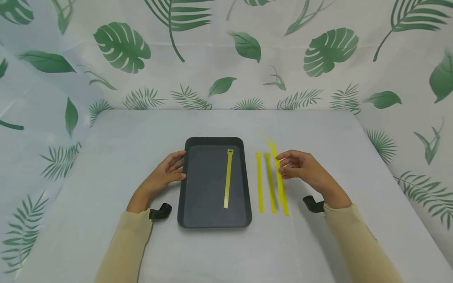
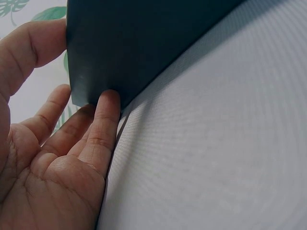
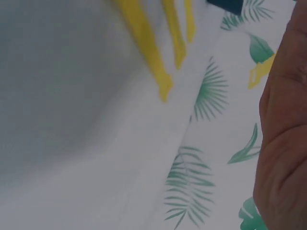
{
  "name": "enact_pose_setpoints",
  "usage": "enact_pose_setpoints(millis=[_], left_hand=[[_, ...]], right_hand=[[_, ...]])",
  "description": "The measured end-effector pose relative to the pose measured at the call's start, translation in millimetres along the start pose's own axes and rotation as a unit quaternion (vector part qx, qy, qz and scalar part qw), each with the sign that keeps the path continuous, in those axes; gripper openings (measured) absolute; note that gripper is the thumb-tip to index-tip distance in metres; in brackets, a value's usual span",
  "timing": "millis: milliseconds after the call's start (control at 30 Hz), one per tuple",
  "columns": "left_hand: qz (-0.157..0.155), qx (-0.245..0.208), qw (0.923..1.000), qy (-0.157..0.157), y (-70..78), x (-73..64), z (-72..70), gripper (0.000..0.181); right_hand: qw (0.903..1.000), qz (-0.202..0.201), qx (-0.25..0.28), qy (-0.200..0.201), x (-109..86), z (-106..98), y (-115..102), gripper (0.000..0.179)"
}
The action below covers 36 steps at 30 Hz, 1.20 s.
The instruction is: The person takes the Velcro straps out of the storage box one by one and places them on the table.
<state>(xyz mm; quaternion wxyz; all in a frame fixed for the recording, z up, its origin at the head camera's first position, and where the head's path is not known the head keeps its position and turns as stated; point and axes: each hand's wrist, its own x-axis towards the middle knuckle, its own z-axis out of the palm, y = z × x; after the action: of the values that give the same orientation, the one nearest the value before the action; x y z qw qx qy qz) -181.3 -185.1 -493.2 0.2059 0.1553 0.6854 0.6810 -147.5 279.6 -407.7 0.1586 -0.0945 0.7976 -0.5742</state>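
Observation:
A dark grey tray [image 1: 203,184] lies on the table with one flat yellow cable tie [image 1: 228,181], slotted head away from me, on its floor. My left hand [image 1: 164,171] touches the tray's left side with thumb and fingers; in the left wrist view its fingertips [image 2: 106,103] rest against the outer wall. To the tray's right, my right hand [image 1: 301,167] pinches another yellow cable tie [image 1: 272,147], whose slotted head [image 3: 261,73] shows beyond the palm in the right wrist view. Its fingertips are hidden there. Under the held tie, a further cable tie [image 1: 285,206] is partly covered.
Two more yellow cable ties [image 1: 260,184] [image 1: 271,188] lie side by side between the tray and my right hand. A white cloth [image 1: 283,251] covers the table. Leaf-printed sheeting [image 1: 201,63] rises behind and at both sides. Black devices [image 1: 161,211] sit at both wrists.

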Motion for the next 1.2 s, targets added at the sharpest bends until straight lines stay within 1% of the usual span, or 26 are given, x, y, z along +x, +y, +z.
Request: enact_pose_setpoints(millis=[233,467,667,733,867,1033,1200], left_hand=[[0.000,0.005,1.0000,0.000,0.2,-0.9,-0.2,0.083],[0.004,-0.006,1.0000,-0.001,-1.1,-1.0,-0.9,0.083],[0.003,-0.014,0.9999,-0.004,-2.9,0.2,-1.1,0.083],[0.004,-0.014,0.9999,-0.005,-3.6,0.5,-1.4,0.083],[0.003,-0.011,0.9999,-0.005,-4.3,0.2,-2.3,0.083],[0.001,-0.010,0.9999,-0.004,-4.5,0.1,-2.3,0.083],[0.001,-0.008,1.0000,-0.005,-4.0,0.7,-2.1,0.083]], right_hand=[[0.9990,0.033,-0.030,0.004,-6.8,-14,14,0.043],[0.9938,0.092,-0.063,0.009,-7.4,-23,27,0.046],[0.9880,0.136,-0.073,-0.002,-5.3,-30,37,0.043],[0.9860,0.146,-0.080,-0.003,-4.9,-30,37,0.042],[0.9802,0.160,-0.116,-0.003,-4.2,-28,35,0.038],[0.9707,0.178,-0.161,0.008,-2.9,-22,29,0.032],[0.9640,0.189,-0.186,0.021,-1.2,-18,28,0.031]])
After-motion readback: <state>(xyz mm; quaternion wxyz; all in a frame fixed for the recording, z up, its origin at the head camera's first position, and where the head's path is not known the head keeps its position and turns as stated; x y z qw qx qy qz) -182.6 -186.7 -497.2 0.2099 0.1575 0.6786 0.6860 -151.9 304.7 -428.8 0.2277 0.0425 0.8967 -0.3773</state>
